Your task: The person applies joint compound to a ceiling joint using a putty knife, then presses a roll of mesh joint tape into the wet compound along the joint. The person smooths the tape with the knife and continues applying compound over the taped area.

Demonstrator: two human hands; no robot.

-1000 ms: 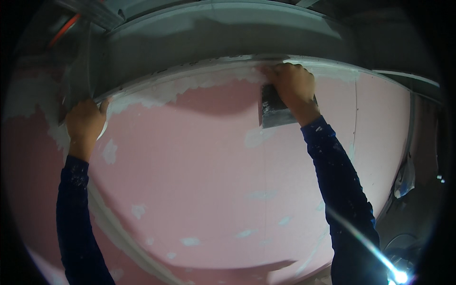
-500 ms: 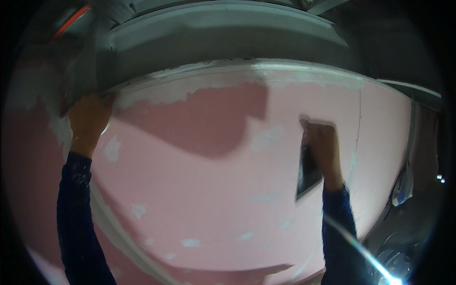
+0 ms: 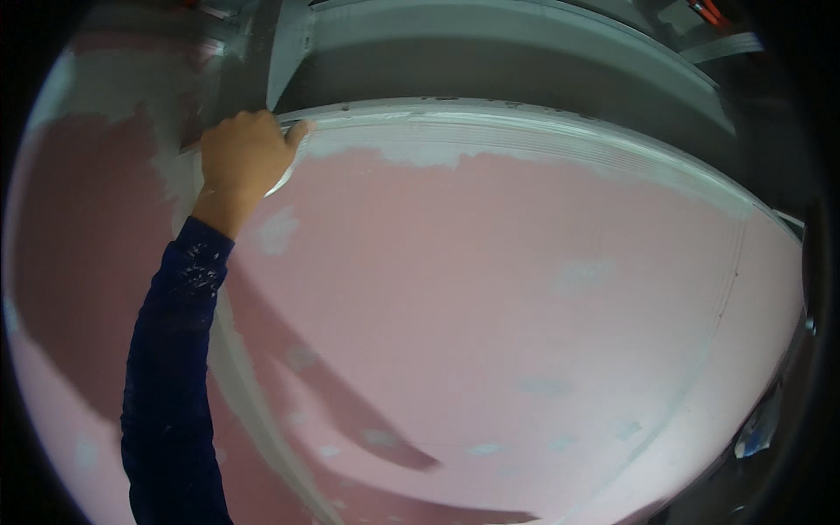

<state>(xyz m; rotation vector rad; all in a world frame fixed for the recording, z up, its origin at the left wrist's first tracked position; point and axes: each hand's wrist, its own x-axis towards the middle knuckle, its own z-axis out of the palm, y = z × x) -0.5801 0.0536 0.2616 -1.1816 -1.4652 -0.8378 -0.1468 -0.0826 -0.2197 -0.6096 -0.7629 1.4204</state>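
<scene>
A pink board (image 3: 507, 332) is spreading below and right of the left hand (image 3: 248, 162), leaving wide open room there. Its top edge, bearing pale filler (image 3: 420, 144), is curving off rightward from the hand, a grey panel (image 3: 525, 66) running above. The hand is holding a curled shape, thumb apart; what its hidden fingers are gripping, I cannot tell. A white curved rim (image 3: 282, 181) is showing beside the wrist. The right hand is lying out of view, state unknown.
</scene>
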